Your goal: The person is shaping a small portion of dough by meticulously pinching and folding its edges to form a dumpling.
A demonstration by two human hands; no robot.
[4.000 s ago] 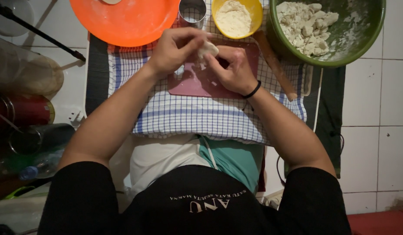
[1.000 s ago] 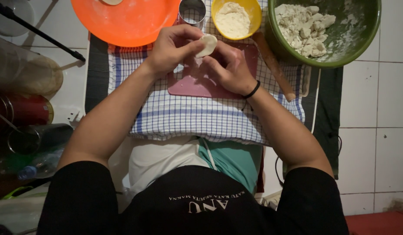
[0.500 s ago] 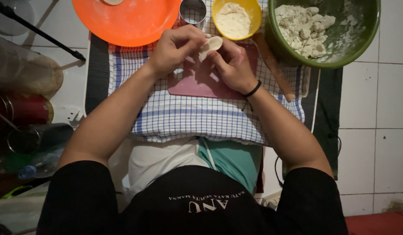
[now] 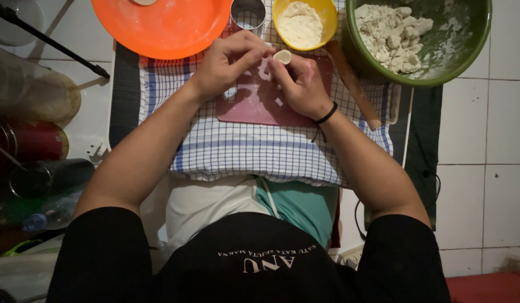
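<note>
A small round piece of white dough point(image 4: 282, 55) is held between the fingertips of both hands, just above the far edge of a dark red cutting board point(image 4: 260, 101). The left hand point(image 4: 229, 64) is curled, with its fingers closed on the left side of the dough. The right hand point(image 4: 302, 84) is also curled and pinches the dough from the right side; a black band sits on its wrist. The board has some small white bits of dough on it and lies on a blue and white checked cloth point(image 4: 260, 151), which covers the person's lap.

Beyond the hands stands a yellow bowl point(image 4: 305, 22) with flour, just beside a round metal cutter point(image 4: 247, 12). To the left of these is a big orange plate point(image 4: 162, 25). To the right there is a green bowl point(image 4: 434, 39) with torn pieces of white dough and flour on its wall. A wooden rolling pin point(image 4: 352, 84) lies tilted between the board and the green bowl, near the right wrist. The floor is of white tiles point(image 4: 484, 168).
</note>
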